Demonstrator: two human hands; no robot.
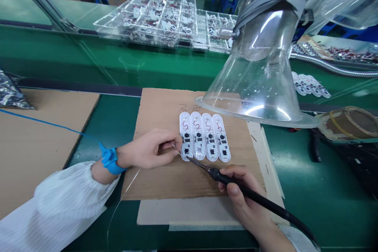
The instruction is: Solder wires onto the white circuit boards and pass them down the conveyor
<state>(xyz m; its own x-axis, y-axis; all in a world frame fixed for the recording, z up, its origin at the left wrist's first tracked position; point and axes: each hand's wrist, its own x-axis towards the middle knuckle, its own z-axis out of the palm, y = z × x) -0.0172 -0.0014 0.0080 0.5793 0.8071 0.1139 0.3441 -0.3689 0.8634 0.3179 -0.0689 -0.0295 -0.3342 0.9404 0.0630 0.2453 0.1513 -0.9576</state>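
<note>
Evidently light and stiff but fragile, the four white circuit boards (201,137) would best be taken by their plain edges, clear of the thin red wires (185,125). They are laid side by side on a cardboard sheet (165,181) on the green bench (103,134), with the rim of a clear fume hood (254,86) just to their far right. The left hand (147,149), banded by a blue wrist strap (110,159), is closed narrowly, a thin solder wire (175,148) being pinched by it near the boards' near left corner. A soldering iron (260,199) is gripped penlike by the right hand (239,204), its tip being held at that corner; whether contact is made cannot be told.
</note>
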